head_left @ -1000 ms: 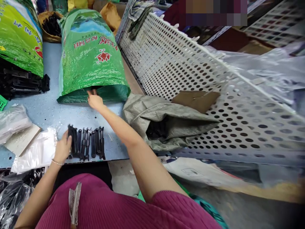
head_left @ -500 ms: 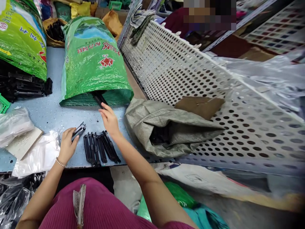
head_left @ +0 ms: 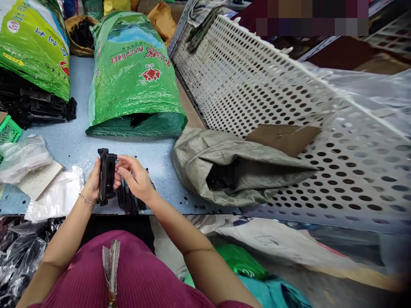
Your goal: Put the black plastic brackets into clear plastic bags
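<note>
Right now your left hand is closed round the upright black plastic pieces, fingers wrapped behind them, above the blue table. Your right hand is half curled at their right side, fingertips by the upper edge; whether it pinches anything, you can't tell from here. More black parts lie just right of your grip, partly under the right hand, with the green sack beyond, the grey sack to the right and clear plastic bags to the left
</note>
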Demonstrator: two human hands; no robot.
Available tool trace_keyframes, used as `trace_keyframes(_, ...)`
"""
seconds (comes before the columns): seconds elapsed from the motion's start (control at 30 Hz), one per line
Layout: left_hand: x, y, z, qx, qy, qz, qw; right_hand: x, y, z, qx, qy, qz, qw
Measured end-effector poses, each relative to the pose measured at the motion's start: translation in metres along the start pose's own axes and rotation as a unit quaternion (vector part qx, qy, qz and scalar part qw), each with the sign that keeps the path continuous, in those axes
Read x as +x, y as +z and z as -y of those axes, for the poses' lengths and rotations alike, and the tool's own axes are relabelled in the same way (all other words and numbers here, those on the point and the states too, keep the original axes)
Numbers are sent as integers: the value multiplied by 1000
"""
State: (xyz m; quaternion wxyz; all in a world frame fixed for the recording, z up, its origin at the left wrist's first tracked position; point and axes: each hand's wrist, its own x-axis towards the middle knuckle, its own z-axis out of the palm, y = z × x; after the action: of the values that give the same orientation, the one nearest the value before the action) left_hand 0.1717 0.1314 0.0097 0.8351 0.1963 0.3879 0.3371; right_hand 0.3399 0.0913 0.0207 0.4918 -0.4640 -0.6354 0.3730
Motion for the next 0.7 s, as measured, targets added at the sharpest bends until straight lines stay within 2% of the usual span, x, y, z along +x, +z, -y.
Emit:
trace_keyframes(0.03, -2, -2, 1, 3, -11, -6, 1000, 9, 3, 1, -26, -3, -24, 999)
trace_keyframes(0.1, -5, -4, 4, 7, -3, 13, 1000, 23, 9, 1, -72, -18, -24, 997)
trace_keyframes(0.2, -10, -4, 7, 27, 19, 67, 997, 36, 16, -2, -59, -17, 42, 997)
trace_keyframes(0.23, -11, -2, 8, 41, 27, 68, 997, 40, 16, -3, -33, -6, 53, 998)
trace_keyframes(0.33, -13, 2, 7, 110, 73, -17, 991, 48, 15, -8, 89, 92, 58, 990)
trace_keyframes(0.4, -12, 4, 3, 136, 110, -76, 982, 47, 13, -11, 164, 187, 93, 964)
trace_keyframes(0.47, -10, 4, -1, 122, 139, -94, 978, 36, 13, -13, 193, 230, 139, 944)
trace_keyframes(0.53, -9, 4, -4, 89, 156, -84, 980, 16, 16, -12, 139, 177, 160, 961)
trace_keyframes(0.6, -10, 5, -3, 66, 154, -73, 983, -8, 21, -9, 14, 69, 158, 985)
trace_keyframes(0.67, -12, 6, 0, 69, 153, -66, 984, -28, 26, -6, -104, -15, 149, 983)
trace_keyframes(0.7, -12, 6, 0, 88, 152, -61, 983, -36, 27, -5, -144, -29, 151, 978)
